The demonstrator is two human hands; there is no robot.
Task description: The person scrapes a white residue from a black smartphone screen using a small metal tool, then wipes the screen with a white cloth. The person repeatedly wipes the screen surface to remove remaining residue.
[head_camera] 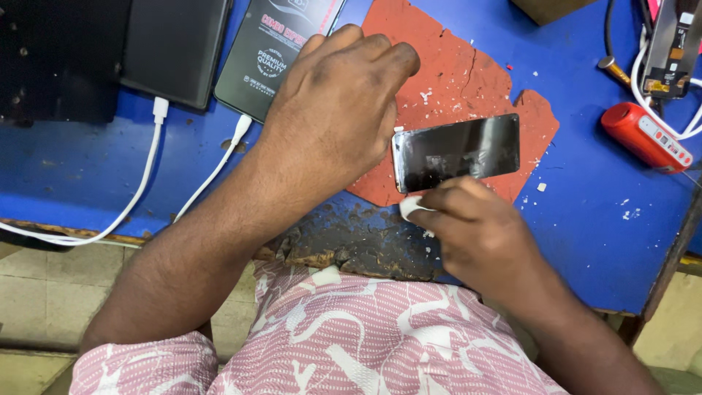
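Phone screen [457, 151] lies on the red mat [468, 66]; left hand [333, 110], fingers curled, steadies its edge while right hand [475, 230] pinches a white wad [409, 207]. Wiping calls for light, even strokes.

There are two hands, the left hand [336, 110] and the right hand [479, 234]. Three phones show: one shiny phone [457, 152] and two plugged-in phones [175, 47] [274, 55]. Two white cables [150, 157] [219, 164], one red mat [468, 80].

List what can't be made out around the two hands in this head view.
- Left end of the phone screen: hidden behind the left hand.
- White wad: mostly covered by the right hand; its material is unclear.
- Left fingers' grip: turned away from the camera.
- Opened phone, top right: cut by the frame edge.
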